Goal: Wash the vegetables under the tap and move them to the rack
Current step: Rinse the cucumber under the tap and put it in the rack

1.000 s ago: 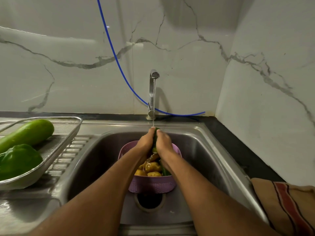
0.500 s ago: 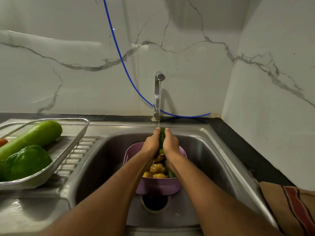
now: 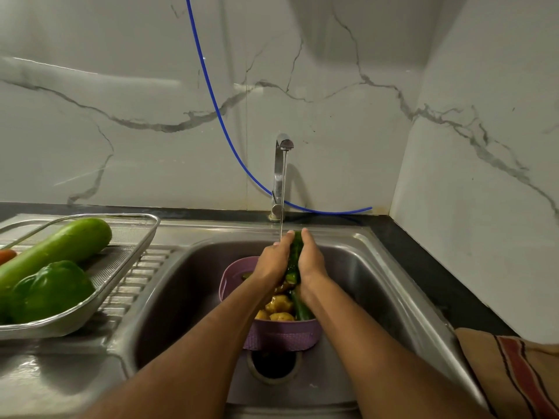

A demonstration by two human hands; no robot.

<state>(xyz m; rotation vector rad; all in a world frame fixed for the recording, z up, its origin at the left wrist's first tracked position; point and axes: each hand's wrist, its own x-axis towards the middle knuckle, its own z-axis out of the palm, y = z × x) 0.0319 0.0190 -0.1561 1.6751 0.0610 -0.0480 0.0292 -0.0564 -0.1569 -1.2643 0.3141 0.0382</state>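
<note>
The steel sink (image 3: 378, 285) sat in a black worktop (image 3: 429, 267) under marbled walls. Nearest, a purple basket (image 3: 281, 337) held potatoes (image 3: 279, 303). Above it the left hand (image 3: 273, 261) and right hand (image 3: 310, 261) clasped a wet green vegetable (image 3: 295, 252) beneath the tap (image 3: 279, 167). It could slip back into the basket. The rack (image 3: 121, 267), to the left, already carried a capsicum (image 3: 50, 290) and a bottle gourd (image 3: 60, 246).

Blue hose (image 3: 211, 95) drops down marble wall (image 3: 121, 86), curves behind landmark, runs along wall base to landmark's right. Landmark: black counter strip (image 3: 423, 255) along back and right of steel basin. Striped brown cloth (image 3: 514, 370) lies at counter strip's near right end. Marble side wall (image 3: 484, 207) rises straight off counter strip's right edge, grey veins crossing it.
</note>
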